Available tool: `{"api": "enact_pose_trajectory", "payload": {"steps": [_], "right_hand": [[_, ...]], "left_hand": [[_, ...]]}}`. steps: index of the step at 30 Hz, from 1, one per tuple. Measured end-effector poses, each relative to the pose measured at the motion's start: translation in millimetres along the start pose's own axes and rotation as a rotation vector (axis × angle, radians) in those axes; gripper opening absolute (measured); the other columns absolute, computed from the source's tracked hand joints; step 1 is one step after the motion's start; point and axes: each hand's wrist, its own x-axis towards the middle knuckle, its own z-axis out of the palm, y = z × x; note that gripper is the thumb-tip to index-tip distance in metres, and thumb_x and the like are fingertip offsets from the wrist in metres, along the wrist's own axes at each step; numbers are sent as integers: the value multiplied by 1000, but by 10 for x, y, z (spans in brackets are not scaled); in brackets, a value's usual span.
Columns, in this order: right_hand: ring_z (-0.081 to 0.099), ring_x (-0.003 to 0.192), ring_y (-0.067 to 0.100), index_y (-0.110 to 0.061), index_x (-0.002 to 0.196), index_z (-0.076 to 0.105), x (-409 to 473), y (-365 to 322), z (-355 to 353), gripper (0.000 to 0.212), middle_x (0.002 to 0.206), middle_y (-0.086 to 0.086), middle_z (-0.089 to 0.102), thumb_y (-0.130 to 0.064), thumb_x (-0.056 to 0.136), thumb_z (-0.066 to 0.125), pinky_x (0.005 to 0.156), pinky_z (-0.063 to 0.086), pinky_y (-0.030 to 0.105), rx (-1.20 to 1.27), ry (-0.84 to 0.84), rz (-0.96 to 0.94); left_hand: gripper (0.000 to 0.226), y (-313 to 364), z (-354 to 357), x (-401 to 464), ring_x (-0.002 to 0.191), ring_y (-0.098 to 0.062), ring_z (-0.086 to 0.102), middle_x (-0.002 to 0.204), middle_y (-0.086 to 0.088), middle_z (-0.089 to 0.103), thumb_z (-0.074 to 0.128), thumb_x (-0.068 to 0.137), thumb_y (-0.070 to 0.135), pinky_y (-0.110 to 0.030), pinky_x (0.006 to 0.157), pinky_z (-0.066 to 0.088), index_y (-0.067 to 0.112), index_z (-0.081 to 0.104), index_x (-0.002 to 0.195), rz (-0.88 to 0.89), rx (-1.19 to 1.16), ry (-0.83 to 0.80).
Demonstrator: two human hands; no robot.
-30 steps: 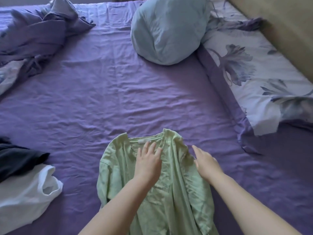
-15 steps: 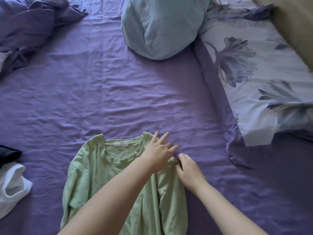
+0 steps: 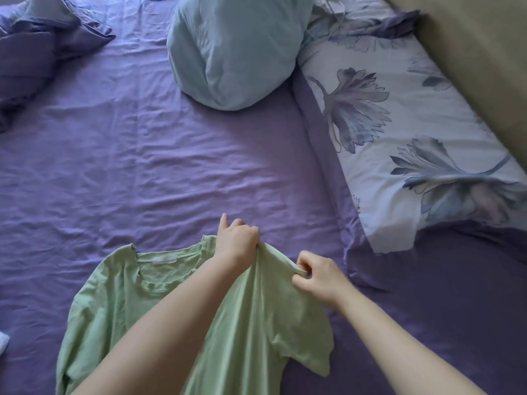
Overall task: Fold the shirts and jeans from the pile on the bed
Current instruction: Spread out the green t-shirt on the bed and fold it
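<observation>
Fabric of the green shirt is lying nearest me on the purple sheet, collar pointing far. My right hand is pinching its right shoulder seam while my left hand is gripping the bunched shoulder just left. Farther off, a blue pillow is resting beside a floral pillow.

bed purple sheet, creased | on it: green shirt, blue pillow, floral pillow, crumpled purple duvet

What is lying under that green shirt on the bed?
The green shirt lies on the purple bedsheet, which shows all around it. Both hands, left and right, lift its shoulder. Whatever sits directly beneath the fabric is covered.
</observation>
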Motion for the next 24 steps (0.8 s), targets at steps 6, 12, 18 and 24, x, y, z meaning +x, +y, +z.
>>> {"api": "enact_pose_trajectory", "payload": {"steps": [6, 12, 18, 24], "right_hand": [[45, 65, 14, -21, 67, 43, -33, 267, -98, 27, 63, -4, 50, -40, 73, 61, 61, 37, 32, -138, 25, 55], [56, 83, 26, -25, 82, 34, -51, 369, -142, 22, 76, -3, 55, -37, 86, 53, 62, 29, 33, -333, 85, -3], [58, 92, 29, -26, 87, 41, -7, 363, -122, 15, 93, 4, 63, -36, 87, 51, 65, 32, 33, -402, 89, -42], [59, 99, 28, -19, 104, 40, -56, 427, -176, 22, 109, 0, 58, -38, 95, 45, 65, 34, 33, -555, 67, 9]], "left_hand": [[30, 86, 99, 72, 113, -24, 49, 105, -2, 66, 40, 82, 2, -46, 116, 10, 18, 52, 104, -128, 35, 7], [27, 136, 171, 69, 118, -27, 43, 115, -3, 59, 37, 88, 8, -48, 115, 13, 18, 52, 109, -173, 44, -39], [43, 334, 199, 70, 122, -23, 37, 120, 1, 50, 52, 81, 31, -41, 109, 24, 30, 50, 124, 195, -54, -79], [25, 457, 209, 109, 113, -24, 43, 114, 1, 56, 48, 93, 34, -35, 101, 26, 26, 60, 113, 159, -32, 10]]}}
